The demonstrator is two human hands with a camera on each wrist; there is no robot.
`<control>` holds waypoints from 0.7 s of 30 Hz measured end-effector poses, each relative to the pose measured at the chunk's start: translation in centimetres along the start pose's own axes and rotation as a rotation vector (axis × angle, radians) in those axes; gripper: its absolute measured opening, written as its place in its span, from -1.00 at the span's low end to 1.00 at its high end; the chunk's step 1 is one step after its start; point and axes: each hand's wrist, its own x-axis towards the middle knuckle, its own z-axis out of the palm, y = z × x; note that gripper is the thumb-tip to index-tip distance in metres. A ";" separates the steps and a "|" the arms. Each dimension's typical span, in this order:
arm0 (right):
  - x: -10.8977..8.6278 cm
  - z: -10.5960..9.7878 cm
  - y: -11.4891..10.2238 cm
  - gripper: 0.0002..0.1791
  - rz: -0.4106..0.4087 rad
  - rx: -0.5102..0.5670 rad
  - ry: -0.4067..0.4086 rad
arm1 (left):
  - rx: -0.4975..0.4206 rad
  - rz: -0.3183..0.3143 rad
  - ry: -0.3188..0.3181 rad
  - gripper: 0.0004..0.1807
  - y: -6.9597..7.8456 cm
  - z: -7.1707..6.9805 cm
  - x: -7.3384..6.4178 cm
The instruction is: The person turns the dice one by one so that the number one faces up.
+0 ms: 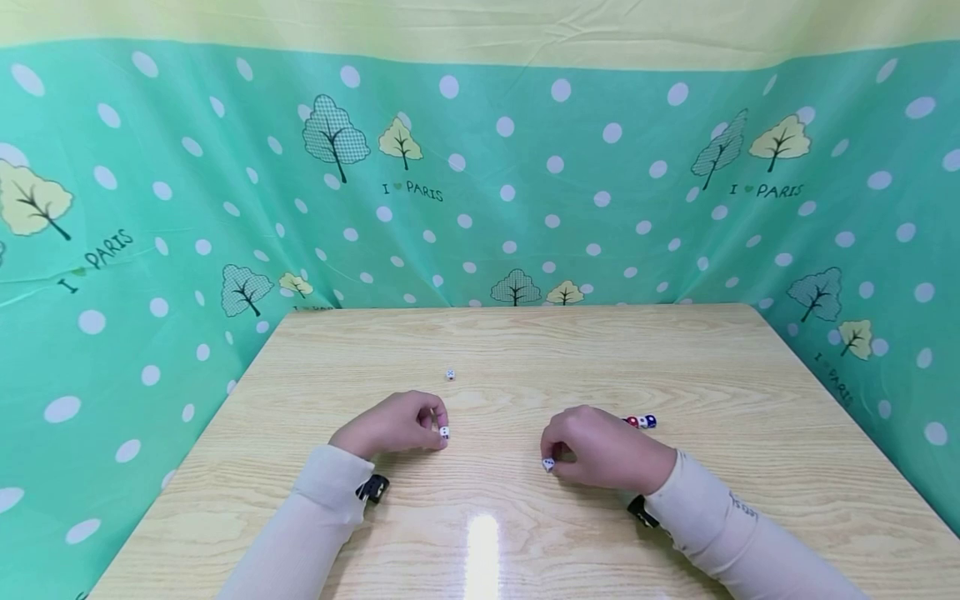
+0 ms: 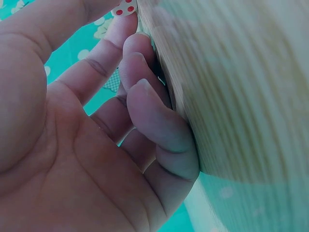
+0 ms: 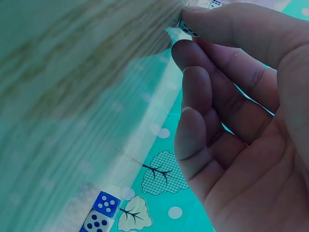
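My left hand (image 1: pixel 401 423) pinches a small white die (image 1: pixel 445 432) between thumb and index finger, low over the table left of centre. In the left wrist view that die (image 2: pixel 124 8) shows red dots at the top edge, and the other fingers curl loosely against the tabletop. To the right, my right hand (image 1: pixel 600 446) holds another white die (image 1: pixel 548 464) with dark dots by thumb and forefinger. The right wrist view shows only part of this die (image 3: pixel 187 28) past the thumb. Behind that hand runs a short row of dice (image 1: pixel 642 422) in red, white and blue, its left end hidden.
A single white die (image 1: pixel 450 375) lies farther back on the wood-grain table (image 1: pixel 525 342). Green dotted cloth (image 1: pixel 480 183) hangs behind and on both sides of the table. A bright light reflection (image 1: pixel 482 554) falls near the front.
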 end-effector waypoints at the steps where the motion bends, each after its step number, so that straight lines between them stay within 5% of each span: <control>1: 0.0 0.0 0.0 -0.87 0.003 0.003 -0.002 | -0.001 0.000 -0.001 -0.78 0.0 0.0 0.0; 21: -0.4 -1.0 0.6 -0.86 0.104 -0.015 -0.012 | -0.010 0.010 0.001 -0.78 0.1 0.0 0.0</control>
